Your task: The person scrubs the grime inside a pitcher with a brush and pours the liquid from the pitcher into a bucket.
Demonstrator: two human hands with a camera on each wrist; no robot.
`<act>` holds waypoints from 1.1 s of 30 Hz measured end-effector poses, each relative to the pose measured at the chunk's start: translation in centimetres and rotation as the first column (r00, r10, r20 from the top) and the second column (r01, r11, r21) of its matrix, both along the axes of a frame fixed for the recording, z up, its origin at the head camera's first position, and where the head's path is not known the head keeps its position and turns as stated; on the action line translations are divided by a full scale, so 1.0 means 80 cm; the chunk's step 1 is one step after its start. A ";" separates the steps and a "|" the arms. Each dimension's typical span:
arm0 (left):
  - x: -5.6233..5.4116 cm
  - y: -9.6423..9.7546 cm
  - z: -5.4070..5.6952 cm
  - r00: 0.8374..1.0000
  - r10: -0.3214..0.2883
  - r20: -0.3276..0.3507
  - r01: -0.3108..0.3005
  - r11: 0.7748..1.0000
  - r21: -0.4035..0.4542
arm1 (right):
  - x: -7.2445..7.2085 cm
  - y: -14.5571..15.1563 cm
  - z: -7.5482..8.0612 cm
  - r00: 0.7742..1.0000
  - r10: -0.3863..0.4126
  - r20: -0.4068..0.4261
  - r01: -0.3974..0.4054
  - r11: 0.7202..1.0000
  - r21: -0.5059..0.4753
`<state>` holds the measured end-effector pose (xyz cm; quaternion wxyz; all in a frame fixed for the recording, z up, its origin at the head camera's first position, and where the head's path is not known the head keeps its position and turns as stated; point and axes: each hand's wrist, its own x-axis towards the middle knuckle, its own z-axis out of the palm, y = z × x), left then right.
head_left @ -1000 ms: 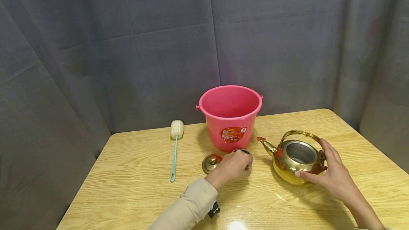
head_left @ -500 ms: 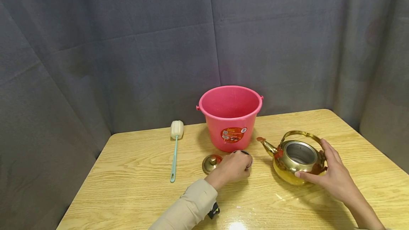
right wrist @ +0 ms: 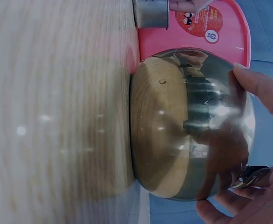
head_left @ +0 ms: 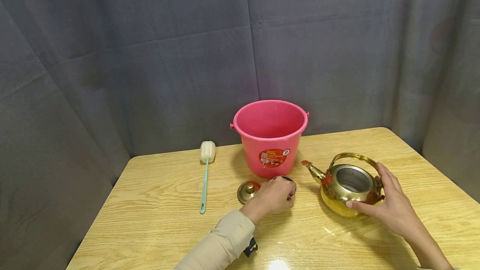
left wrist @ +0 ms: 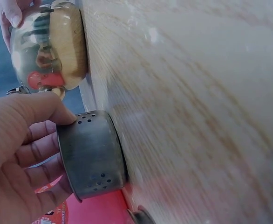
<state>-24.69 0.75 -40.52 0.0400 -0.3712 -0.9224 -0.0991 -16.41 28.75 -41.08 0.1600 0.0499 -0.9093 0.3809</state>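
Note:
My left hand [head_left: 271, 197] pinches the rim of a steel tea strainer [left wrist: 91, 151], a short cup with small punched holes. It stands upright on the table; in the head view the hand hides most of it. Right beside it lies the gold teapot lid [head_left: 246, 192], knob up. On the right stands a shiny gold teapot [head_left: 343, 197] without its lid, its spout towards the bucket and its handle raised. My right hand [head_left: 390, 207] holds the pot, thumb at the upper body and fingers around the handle side.
A pink bucket [head_left: 271, 151] with a red label stands behind the strainer. To the left, a sponge brush [head_left: 205, 178] with a pale green handle lies on the wooden table [head_left: 157, 228]. Grey curtains [head_left: 180, 53] hang around the table, whose near surface shows wet spots.

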 end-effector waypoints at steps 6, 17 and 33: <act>0.001 -0.001 -0.001 1.000 -0.005 -0.003 0.005 1.000 0.013 | 0.001 0.000 0.000 1.000 0.001 0.005 -0.001 1.000 -0.004; 0.002 -0.009 0.003 0.997 -0.065 -0.041 0.069 0.991 0.116 | 0.002 0.000 0.003 1.000 -0.004 0.005 0.004 1.000 0.016; 0.007 -0.021 0.017 0.984 -0.063 -0.168 0.111 0.949 0.294 | 0.001 0.011 0.013 0.998 0.063 0.022 -0.064 0.998 0.017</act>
